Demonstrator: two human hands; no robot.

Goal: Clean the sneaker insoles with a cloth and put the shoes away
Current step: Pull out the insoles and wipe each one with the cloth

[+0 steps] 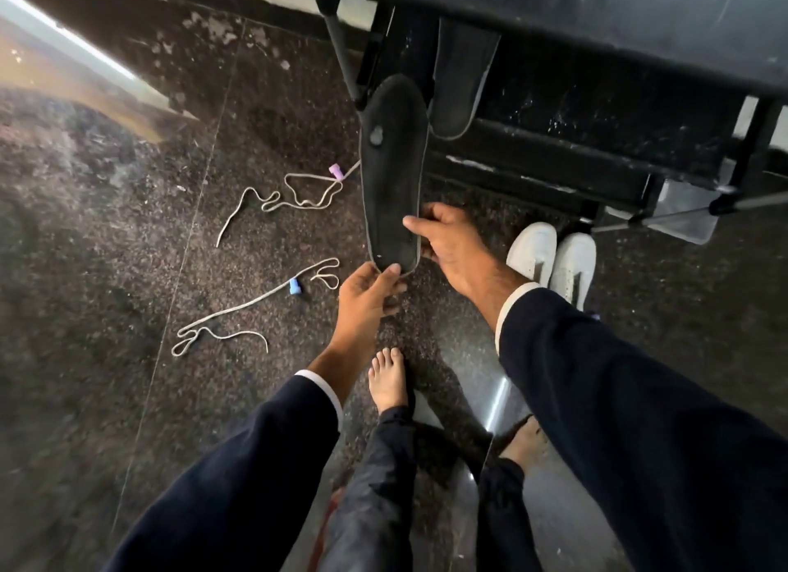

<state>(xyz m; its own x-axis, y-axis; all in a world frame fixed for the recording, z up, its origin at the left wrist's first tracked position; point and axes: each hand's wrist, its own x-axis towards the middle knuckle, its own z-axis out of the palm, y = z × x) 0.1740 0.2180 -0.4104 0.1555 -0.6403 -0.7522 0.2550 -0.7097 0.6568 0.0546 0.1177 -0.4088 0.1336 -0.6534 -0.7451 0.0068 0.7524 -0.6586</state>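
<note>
Insole (392,162) pinched at heel end by left hand (369,292) and right hand (447,241); no cloth visible, wiping step pending; fetch cloth next.

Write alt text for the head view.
Both hands hold a dark insole by its heel end: left hand pinching the tip, right hand gripping the edge. A second insole leans against a black rack; white sneakers and loose laces lie on the floor.
</note>
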